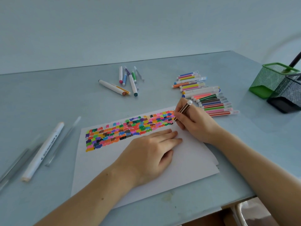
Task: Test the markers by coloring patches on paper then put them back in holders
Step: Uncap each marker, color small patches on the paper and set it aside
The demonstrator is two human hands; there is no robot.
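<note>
Pale desk point(162, 70) under you: your right hand point(195, 123) pinches a brown marker point(182, 110), tip on the patch-crowded paper point(101, 163) your flat left hand point(149, 154) steadies, while beyond that grip loose markers point(206, 95) (many) await the holders point(280, 87).

Both forearms are bare to the frame edge, and left hand point(151, 154) and right hand point(195, 123) are ungloved.

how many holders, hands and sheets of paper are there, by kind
holders: 2 (green, black)
hands: 2 (left, right)
paper: 1 sheet, perhaps more beneath
total: 5
</note>
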